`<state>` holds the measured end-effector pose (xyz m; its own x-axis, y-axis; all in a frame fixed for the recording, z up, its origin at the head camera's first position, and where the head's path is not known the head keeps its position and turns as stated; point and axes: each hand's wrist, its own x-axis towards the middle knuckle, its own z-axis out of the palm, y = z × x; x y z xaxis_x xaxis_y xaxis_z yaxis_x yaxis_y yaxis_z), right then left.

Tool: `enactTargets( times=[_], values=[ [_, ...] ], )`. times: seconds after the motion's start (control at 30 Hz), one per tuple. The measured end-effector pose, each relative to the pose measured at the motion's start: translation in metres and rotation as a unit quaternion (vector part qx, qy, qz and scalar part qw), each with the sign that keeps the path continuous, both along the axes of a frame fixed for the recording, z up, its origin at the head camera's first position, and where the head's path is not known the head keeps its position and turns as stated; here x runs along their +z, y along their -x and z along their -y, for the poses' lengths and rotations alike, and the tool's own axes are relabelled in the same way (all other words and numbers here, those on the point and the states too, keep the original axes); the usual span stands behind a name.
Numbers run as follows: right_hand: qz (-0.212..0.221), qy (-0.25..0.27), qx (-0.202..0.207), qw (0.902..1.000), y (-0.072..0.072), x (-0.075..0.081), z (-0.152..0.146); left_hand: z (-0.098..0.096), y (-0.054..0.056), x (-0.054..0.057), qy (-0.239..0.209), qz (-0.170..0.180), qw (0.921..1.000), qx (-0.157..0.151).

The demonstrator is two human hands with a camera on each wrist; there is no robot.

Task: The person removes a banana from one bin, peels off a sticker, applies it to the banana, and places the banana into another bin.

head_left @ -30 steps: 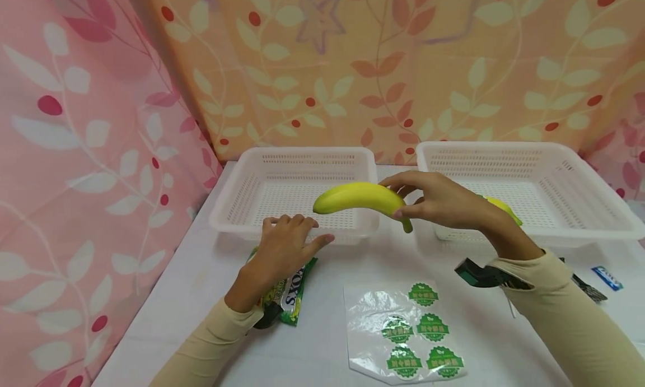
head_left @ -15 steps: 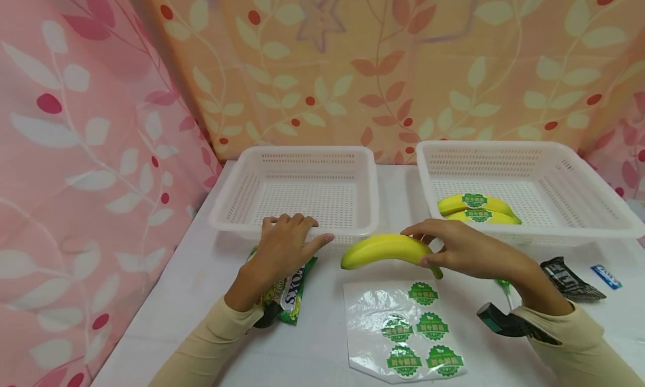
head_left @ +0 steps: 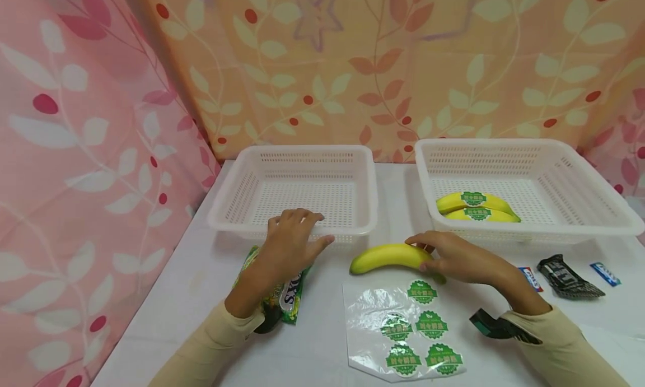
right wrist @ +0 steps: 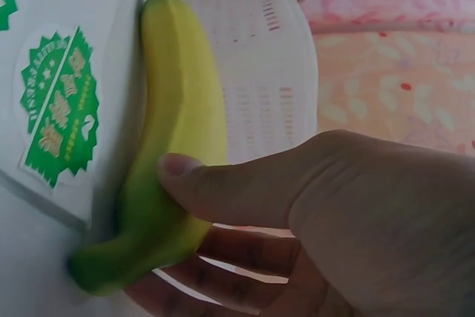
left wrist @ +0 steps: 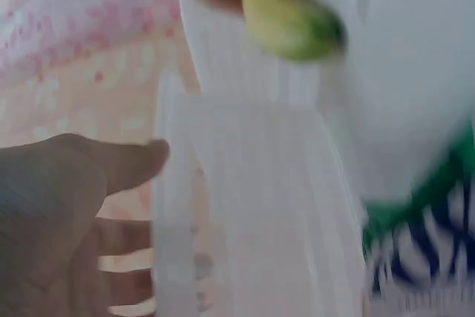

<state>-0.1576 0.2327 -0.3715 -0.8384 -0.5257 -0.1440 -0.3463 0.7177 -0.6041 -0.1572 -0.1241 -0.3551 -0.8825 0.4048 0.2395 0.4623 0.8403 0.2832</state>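
My right hand (head_left: 461, 258) pinches a yellow banana (head_left: 385, 257) near its stem end, with the thumb on one side and fingers on the other. The banana (right wrist: 182, 102) lies low over the table, just behind a sheet of green stickers (head_left: 403, 331), and its visible skin bears no sticker. Over the front rim of the left white basket (head_left: 214, 222) my left hand (head_left: 287, 244) hovers with relaxed, spread fingers and holds nothing. Beneath that hand lies a green FOX'S candy bag (head_left: 297, 292), partly hidden by the wrist.
Two bananas (head_left: 496, 203) with green stickers lie in the right white basket (head_left: 579, 229). On the table's right are a black crinkled packet (head_left: 569, 278), a blue-and-white small wrapper (head_left: 606, 274) and a red-blue wrapper (head_left: 531, 279). Patterned curtains (head_left: 353, 68) stand behind and at the left.
My right hand has brought the banana down and toward me, from above the baskets' front edges to the table behind the sticker sheet. My left hand has barely shifted.
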Motion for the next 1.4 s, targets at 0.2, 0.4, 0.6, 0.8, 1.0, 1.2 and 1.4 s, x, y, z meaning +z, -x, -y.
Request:
enactTargets(
  times=[0.2, 0.4, 0.6, 0.8, 1.0, 1.2, 1.4],
  values=[
    [-0.006, 0.006, 0.0, 1.0, 0.002, -0.005, -0.001, -0.026, -0.024, 0.003, -0.043, -0.089, 0.9858, -0.136],
    [-0.004, -0.003, -0.01, 0.9999, 0.002, -0.005, 0.0, -0.051, -0.041, -0.002, 0.031, 0.026, 0.9757, -0.215],
    [-0.002, -0.004, -0.011, 0.9999, 0.002, -0.006, 0.0, -0.077, -0.042, -0.017, 0.085, 0.066, 0.9669, -0.231],
    [0.005, -0.005, -0.015, 0.9999, 0.003, -0.007, 0.0, -0.094, -0.045, -0.034, 0.118, 0.043, 0.9657, -0.227],
    [0.007, -0.01, -0.017, 0.9998, 0.003, -0.009, -0.001, -0.098, -0.045, -0.044, 0.13, 0.019, 0.9662, -0.222],
    [0.007, -0.006, -0.015, 0.9998, 0.003, -0.01, -0.003, -0.1, -0.042, -0.046, 0.108, 0.051, 0.9665, -0.227],
    [0.002, -0.01, -0.017, 0.9998, 0.001, -0.008, -0.003, -0.101, -0.035, -0.049, 0.049, 0.084, 0.9673, -0.234]
  ],
)
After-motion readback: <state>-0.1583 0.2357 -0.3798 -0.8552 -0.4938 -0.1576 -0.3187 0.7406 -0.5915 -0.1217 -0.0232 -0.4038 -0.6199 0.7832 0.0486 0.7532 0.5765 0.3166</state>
